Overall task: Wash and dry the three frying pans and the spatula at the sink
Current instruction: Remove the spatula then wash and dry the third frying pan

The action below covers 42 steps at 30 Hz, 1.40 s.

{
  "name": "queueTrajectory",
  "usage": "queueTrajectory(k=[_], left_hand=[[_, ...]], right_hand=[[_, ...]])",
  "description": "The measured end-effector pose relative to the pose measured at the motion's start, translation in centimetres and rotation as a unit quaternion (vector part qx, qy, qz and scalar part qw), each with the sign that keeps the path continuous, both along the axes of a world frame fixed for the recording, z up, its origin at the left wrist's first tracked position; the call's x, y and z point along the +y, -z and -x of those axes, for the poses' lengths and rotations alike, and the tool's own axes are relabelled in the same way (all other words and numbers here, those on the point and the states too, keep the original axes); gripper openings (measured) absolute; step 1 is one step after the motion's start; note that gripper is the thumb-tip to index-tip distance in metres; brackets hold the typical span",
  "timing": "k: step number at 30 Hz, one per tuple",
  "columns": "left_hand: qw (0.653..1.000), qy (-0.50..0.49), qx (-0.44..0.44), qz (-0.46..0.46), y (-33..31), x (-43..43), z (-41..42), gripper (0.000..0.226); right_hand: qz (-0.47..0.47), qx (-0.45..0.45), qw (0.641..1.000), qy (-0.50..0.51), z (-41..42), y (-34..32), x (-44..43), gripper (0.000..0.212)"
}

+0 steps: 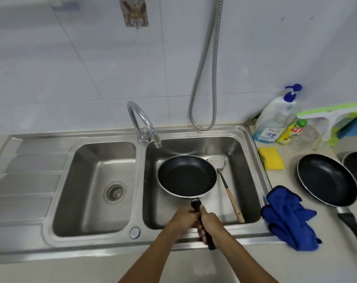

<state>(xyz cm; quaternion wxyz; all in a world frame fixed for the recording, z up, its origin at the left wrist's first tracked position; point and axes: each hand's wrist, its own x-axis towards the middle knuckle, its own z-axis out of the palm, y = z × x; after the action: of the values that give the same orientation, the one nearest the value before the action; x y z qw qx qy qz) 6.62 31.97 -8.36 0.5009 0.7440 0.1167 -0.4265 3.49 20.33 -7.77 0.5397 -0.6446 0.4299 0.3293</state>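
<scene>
Centrally, a steel double sink sits in a beige counter below white wall tiles. Over its right bowl a black frying pan is held level, its handle pointing back at the person. The right hand wraps that handle and the left hand grips it nearer the pan. A second pan lies on the counter at right. The spatula rests in the right bowl, blade toward the wall.

Both the left hand and the right hand are bare. Behind the left hand, the left forearm is uncovered, slim at the wrist and thicker farther back. Behind the right hand, the right forearm looks alike, bare skin all along. Where clothing begins cannot be told.
</scene>
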Motion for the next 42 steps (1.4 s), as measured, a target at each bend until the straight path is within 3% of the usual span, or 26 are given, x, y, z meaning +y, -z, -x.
queueTrajectory(k=[2,4,10,17,21,26,38,42], left_hand=[[0.985,0.121,-0.084,-0.087,-0.9,1.3,-0.7,0.025],[0.94,0.198,-0.205,-0.187,-3.0,3.1,-2.0,0.03],[0.846,0.052,-0.473,-0.24,-10.5,10.1,-9.2,0.024],[0.776,0.178,-0.496,-0.346,-10.3,11.4,-19.6,0.061],[0.788,0.213,-0.444,-0.369,-9.4,10.8,-21.9,0.068],[0.772,0.236,-0.435,-0.399,-8.7,11.2,-22.4,0.054],[0.785,0.193,-0.463,-0.364,-6.5,12.9,-18.8,0.057],[0.813,0.137,-0.466,-0.321,-5.6,12.5,-18.9,0.051]], right_hand=[[0.162,-0.072,0.979,-0.1,0.8,1.3,0.9,0.067],[0.239,-0.095,0.955,-0.144,1.4,1.7,1.5,0.062],[0.289,-0.12,0.936,-0.16,3.3,0.1,2.0,0.056],[0.304,-0.164,0.926,-0.153,5.5,-3.6,2.0,0.047],[0.312,-0.185,0.92,-0.15,7.0,-5.7,2.1,0.04],[0.305,-0.18,0.928,-0.12,8.4,-5.6,2.5,0.046],[0.303,-0.177,0.929,-0.119,8.9,-4.9,3.3,0.047],[0.309,-0.172,0.926,-0.132,8.7,-4.8,3.4,0.045]])
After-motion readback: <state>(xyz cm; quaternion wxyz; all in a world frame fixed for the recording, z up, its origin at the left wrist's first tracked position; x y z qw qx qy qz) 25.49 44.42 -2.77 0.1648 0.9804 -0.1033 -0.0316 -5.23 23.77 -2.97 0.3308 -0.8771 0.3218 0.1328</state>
